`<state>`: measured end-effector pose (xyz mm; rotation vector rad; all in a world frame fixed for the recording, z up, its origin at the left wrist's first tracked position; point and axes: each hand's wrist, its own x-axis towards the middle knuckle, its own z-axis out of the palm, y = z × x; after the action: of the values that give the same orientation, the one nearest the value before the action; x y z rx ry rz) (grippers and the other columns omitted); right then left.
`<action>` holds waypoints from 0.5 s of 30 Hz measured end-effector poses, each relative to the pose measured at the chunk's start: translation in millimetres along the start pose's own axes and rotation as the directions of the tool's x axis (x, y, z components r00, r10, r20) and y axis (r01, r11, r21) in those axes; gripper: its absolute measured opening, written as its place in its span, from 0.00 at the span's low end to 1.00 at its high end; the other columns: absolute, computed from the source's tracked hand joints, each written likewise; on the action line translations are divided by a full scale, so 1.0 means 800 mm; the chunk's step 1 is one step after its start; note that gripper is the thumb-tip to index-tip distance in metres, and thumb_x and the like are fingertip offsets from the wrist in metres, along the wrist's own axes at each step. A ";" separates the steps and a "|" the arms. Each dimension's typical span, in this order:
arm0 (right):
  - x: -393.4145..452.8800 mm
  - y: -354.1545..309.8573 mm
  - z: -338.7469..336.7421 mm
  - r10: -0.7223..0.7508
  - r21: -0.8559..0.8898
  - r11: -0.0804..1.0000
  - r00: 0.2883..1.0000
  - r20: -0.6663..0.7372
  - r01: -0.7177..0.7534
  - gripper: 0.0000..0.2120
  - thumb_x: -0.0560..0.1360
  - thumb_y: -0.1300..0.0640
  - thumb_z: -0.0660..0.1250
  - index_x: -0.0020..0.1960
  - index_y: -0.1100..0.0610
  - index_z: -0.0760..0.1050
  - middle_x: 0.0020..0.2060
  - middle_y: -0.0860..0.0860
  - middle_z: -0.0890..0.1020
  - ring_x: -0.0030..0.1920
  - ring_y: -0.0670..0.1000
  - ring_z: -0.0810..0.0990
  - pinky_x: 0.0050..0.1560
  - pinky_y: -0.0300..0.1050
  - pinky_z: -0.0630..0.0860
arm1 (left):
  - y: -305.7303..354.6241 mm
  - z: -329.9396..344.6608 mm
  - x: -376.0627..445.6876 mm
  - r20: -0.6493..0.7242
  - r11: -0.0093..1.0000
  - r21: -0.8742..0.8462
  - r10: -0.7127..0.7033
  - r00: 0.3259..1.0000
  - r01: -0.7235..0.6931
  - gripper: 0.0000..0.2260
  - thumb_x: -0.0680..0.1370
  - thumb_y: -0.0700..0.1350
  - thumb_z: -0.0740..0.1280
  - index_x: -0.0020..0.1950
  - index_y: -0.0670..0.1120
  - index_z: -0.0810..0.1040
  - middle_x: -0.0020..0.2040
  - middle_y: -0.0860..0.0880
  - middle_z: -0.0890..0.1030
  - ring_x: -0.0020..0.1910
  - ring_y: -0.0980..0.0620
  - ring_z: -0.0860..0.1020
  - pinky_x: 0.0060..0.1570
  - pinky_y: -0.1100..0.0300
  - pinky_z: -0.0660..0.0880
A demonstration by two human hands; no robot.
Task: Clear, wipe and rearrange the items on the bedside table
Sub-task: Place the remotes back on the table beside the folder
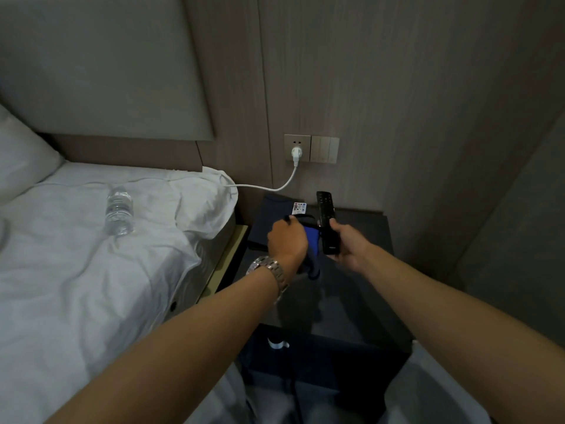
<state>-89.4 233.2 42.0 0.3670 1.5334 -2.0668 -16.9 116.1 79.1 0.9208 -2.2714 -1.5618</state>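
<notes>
From the head camera, two bare arms reach out over a dark bedside table [360, 289] that stands right of the bed [91, 270]. The left hand [287, 240] wears a shiny metal watch [270, 270] on its wrist. Its fingers are curled tight around a blue cloth [313, 240], and part of the cloth hangs down below the hand, over the table top. The right hand [345, 243] holds a long black remote [327, 221]. The remote is lifted up above the table and points toward the far wall, just right of the cloth.

At the far left of the table lies a flat dark folder [272, 215] with a small card of colored pictures [299, 208] at its far edge.

A clear water bottle [119, 211] lies on its side on the white sheet, well left of the table. A white pillow [21, 157] sits at the far left of the bed.

On the wall behind the table, a white plug [296, 153] sits in a socket next to some light switches [324, 149]. Its white cord [263, 187] runs left to the bed
</notes>
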 end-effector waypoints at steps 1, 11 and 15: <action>-0.002 -0.001 0.002 0.007 -0.043 0.999 1.000 0.006 -0.007 0.13 0.83 0.49 0.58 0.49 0.54 0.76 0.39 0.52 0.80 0.36 0.49 0.77 0.36 0.42 0.73 | -0.002 -0.003 0.006 -0.018 0.999 -0.011 -0.035 0.999 0.035 0.21 0.84 0.51 0.54 0.65 0.36 0.76 0.66 0.36 0.76 0.64 0.36 0.74 0.62 0.50 0.69; -0.031 0.018 0.034 0.023 -0.237 0.971 0.978 0.207 0.027 0.16 0.82 0.43 0.58 0.50 0.56 0.72 0.30 0.54 0.74 0.25 0.48 0.68 0.25 0.38 0.65 | 0.014 -0.018 0.028 -0.056 0.990 -0.136 0.029 0.998 -0.037 0.24 0.86 0.53 0.50 0.67 0.37 0.75 0.66 0.36 0.76 0.65 0.36 0.74 0.65 0.49 0.70; -0.030 0.032 0.055 0.014 -0.277 0.960 0.977 0.211 0.046 0.22 0.81 0.40 0.57 0.57 0.58 0.77 0.40 0.56 0.83 0.39 0.51 0.81 0.36 0.45 0.79 | 0.015 -0.004 0.021 0.043 0.986 -0.122 0.116 0.992 -0.111 0.23 0.85 0.55 0.52 0.65 0.41 0.77 0.61 0.41 0.80 0.62 0.41 0.77 0.63 0.51 0.72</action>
<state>-50.6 192.0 47.8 0.0268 1.6700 -1.7989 -32.4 106.5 88.4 0.7164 -2.1939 -1.6670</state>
